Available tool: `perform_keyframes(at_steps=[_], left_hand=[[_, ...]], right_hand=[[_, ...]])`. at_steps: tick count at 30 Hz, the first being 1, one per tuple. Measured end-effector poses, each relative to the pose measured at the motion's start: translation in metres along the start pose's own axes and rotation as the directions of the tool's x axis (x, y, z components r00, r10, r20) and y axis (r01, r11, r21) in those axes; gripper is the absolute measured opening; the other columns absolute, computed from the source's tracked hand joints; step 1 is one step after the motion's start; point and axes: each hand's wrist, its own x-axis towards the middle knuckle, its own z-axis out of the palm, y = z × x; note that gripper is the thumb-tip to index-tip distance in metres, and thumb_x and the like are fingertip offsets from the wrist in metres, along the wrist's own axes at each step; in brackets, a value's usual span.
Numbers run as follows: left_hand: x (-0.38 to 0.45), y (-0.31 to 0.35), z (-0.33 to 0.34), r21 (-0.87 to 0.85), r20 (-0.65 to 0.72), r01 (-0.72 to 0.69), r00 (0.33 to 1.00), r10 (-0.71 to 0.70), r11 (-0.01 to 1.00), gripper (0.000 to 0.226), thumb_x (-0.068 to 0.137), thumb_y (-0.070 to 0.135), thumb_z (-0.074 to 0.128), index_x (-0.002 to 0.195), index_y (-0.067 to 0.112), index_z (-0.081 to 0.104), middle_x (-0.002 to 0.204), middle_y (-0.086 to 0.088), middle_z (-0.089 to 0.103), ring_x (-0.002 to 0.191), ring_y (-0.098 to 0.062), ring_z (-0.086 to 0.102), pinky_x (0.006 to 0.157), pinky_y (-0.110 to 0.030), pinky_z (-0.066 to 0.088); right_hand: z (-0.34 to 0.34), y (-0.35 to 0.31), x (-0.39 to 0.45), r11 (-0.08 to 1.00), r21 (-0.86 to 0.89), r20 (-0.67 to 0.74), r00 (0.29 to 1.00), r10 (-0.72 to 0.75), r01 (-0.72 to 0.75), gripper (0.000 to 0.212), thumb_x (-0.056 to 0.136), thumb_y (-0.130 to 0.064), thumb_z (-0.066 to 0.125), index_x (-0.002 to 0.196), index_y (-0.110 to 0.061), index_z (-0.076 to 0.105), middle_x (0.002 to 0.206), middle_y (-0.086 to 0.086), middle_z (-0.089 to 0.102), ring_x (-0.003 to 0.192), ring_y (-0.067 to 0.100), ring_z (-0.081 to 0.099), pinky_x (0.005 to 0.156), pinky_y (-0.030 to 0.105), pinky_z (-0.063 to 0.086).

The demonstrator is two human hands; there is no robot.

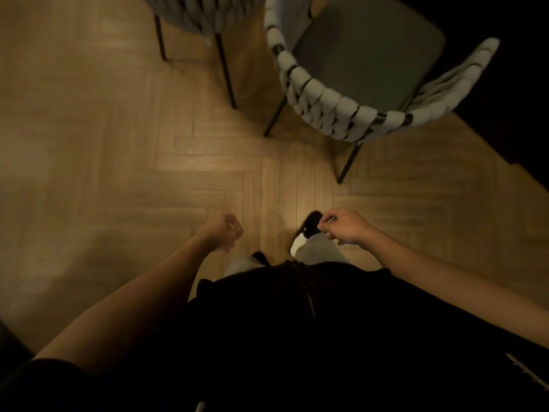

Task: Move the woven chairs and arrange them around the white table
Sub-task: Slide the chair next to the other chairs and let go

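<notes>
A cream woven-backed chair with green seat and thin black metal legs (356, 72) stands on the herringbone wood floor (118, 144), ahead of loosely curled, empty left hand (221, 233) and right hand (346, 227) (well apart). Probably light, rigid; grip the padded back rim.

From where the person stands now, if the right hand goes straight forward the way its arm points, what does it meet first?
Probably nothing at once: ahead of the right hand lies bare wooden floor. Farther on, it would likely reach the woven back of the near chair, though depth is hard to judge here.
</notes>
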Motion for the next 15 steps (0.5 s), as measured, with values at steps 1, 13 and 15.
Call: perform_keyframes(at_steps=[1, 13, 15], left_hand=[[0.011, 0.015, -0.007, 0.013, 0.009, -0.004, 1.000, 0.004, 1.000, 0.013, 0.097, 0.015, 0.054, 0.086, 0.016, 0.059, 0.087, -0.011, 0.068, 0.065, -0.020, 0.064, 0.051, -0.030, 0.052], [0.091, 0.226, -0.075, 0.489, -0.026, -0.187, 0.973, 0.229, 0.852, 0.013, 0.097, 0.021, 0.060, 0.108, 0.015, 0.064, 0.102, -0.006, 0.065, 0.092, -0.019, 0.058, 0.077, -0.033, 0.047], [0.099, 0.258, -0.090, 0.594, -0.041, -0.261, 0.935, 0.352, 0.761, 0.016, 0.097, 0.022, 0.061, 0.111, 0.015, 0.064, 0.106, -0.006, 0.066, 0.097, -0.020, 0.058, 0.078, -0.032, 0.043]], right_hand=[[-0.011, -0.002, 0.009, 1.000, 0.017, -0.008, 1.000, 0.008, -0.008, 0.017, 0.095, -0.023, 0.064, 0.107, -0.012, 0.071, 0.103, 0.008, 0.073, 0.087, 0.021, 0.070, 0.066, 0.032, 0.056], [-0.167, -0.037, 0.101, 0.994, 0.105, -0.098, 0.994, 0.043, -0.032, 0.008, 0.091, -0.023, 0.067, 0.083, -0.024, 0.068, 0.092, 0.001, 0.072, 0.092, 0.022, 0.070, 0.067, 0.029, 0.051], [-0.187, -0.045, 0.110, 0.995, 0.104, -0.157, 0.988, 0.017, 0.000, 0.009, 0.090, -0.023, 0.069, 0.081, -0.026, 0.067, 0.092, -0.001, 0.072, 0.093, 0.020, 0.069, 0.074, 0.028, 0.050]])
